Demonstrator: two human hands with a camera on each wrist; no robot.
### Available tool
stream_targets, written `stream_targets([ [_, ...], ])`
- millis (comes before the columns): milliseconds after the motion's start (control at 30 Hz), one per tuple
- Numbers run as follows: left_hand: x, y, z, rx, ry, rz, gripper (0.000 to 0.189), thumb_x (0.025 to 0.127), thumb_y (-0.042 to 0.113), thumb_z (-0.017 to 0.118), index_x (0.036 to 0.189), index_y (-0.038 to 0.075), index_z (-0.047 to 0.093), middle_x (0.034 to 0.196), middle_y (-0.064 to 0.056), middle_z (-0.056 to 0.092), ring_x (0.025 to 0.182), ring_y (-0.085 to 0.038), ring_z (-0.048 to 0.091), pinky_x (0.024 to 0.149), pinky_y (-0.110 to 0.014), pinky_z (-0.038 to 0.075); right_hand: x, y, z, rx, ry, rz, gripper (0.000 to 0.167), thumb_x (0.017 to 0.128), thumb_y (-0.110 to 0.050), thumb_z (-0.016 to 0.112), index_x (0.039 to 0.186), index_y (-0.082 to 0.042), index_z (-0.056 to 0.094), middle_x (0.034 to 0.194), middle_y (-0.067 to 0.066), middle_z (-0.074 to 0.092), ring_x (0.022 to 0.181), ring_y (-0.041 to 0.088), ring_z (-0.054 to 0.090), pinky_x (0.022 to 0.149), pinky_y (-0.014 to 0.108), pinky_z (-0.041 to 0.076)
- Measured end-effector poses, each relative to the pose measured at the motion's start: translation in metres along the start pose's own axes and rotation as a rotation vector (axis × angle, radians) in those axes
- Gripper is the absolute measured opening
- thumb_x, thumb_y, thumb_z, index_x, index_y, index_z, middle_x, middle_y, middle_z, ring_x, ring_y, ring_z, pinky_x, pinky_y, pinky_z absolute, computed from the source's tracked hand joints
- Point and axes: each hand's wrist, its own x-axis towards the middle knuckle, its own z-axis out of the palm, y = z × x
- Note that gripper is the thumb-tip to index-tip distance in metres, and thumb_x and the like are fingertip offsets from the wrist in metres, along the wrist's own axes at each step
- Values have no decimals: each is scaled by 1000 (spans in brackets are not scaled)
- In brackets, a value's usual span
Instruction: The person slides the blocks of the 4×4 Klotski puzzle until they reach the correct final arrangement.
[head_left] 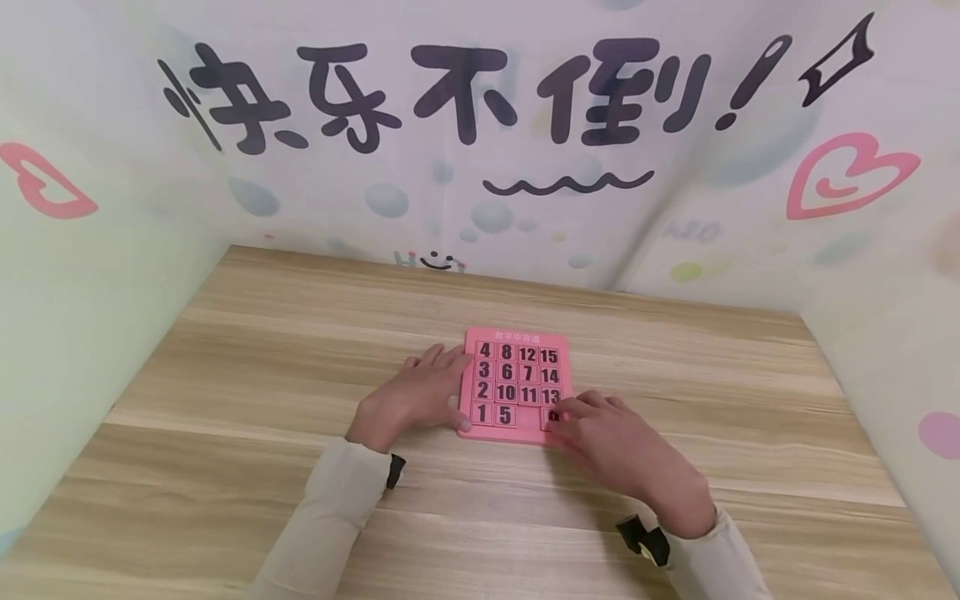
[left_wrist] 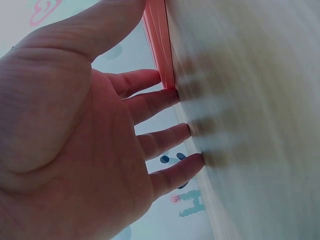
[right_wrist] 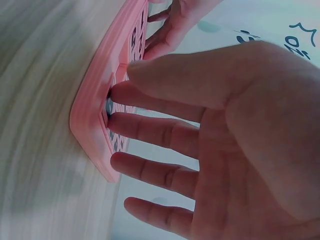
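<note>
On the wood-grain table (head_left: 465,517): a square pink number puzzle (head_left: 517,383) lies flat between the two hands, its left side against one and its lower right corner under the other.
Left hand (head_left: 427,390): fingers straight and slightly spread, wrapped round nothing; it touches the puzzle's left edge, thumb by the lower left corner, some fingertips down at the table.
Right hand (head_left: 622,446): fingers extended rather than curled, the foremost tips on the lower right tile; whether the thumb also touches is hard to tell.
Tile grid: bold black numerals on pink squares, reading from the top 4, 8, 12, 15; 3, 6, 7, 14; 2, 10, 11, 13; then 1 and 5.
Top border: a row of small white Chinese characters.
Gap (head_left: 528,417): a vacant cell, just right of the 5.
Lower right tile (head_left: 546,422): its numeral is partly covered by fingertips, too little showing to read surely.
Left thumb tip: cut off by the top of the left wrist view, where only the puzzle's pink side shows.
</note>
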Motion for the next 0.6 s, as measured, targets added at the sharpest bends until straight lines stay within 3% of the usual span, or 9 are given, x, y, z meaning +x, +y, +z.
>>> stream_targets([
  [333,-1,0,0,-11,12,1,98,81,36,81,157,11,26,166,-11,16,153,-37,5,122,-58,10,1,-1,3,-15,17,-16,21,99,-32,60,110,-21,74,123,7,67,116,32,60,96,53,51],
  [600,-2,1,-1,-14,11,1,97,81,36,81,157,11,26,166,-11,16,153,-37,6,122,-58,10,2,-2,4,-22,16,-21,24,98,-27,62,117,-20,74,125,7,66,116,33,60,96,52,51],
])
